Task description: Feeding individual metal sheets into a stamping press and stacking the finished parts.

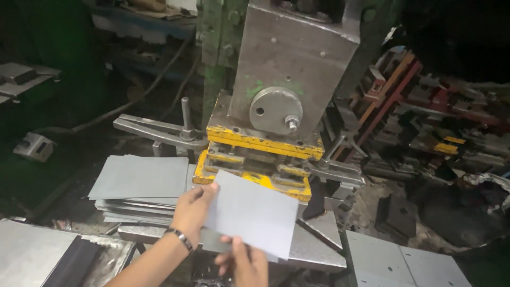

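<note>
Held flat and slightly tilted in front of the press: a thin grey metal sheet (254, 212), rectangular, its far edge close to the yellow die set (255, 170). Gripped at its left edge by the left hand (192, 210), thumb on top and fingers curled beneath, a dark bracelet (180, 237) at the wrist. Supported from below at the near edge by the right hand (245, 261), fingers pinching the sheet's lower border; two-handed hold probably chosen to keep so thin a piece level and square to the die opening. Just left of the left hand, a stack of like grey sheets (139, 186), fanned unevenly, within easy reach on the press surface (313, 250). Above the die, a heavy grey steel ram block (289, 58) with a round disc and bolt on its face, carried on a green machine frame (215, 48). To the left, a steel clamp bar (159, 130) with an upright stud. Lower right, more flat grey plates (404, 263), cut off by the frame edge. Right background: a jumble of red, yellow and grey tooling parts (419, 117), too dark and crowded to sort out. Gap between upper and lower die hard to make out from this angle; underside of the held sheet and most right-hand fingers hidden behind it. Left margin lost in shadow.
</note>
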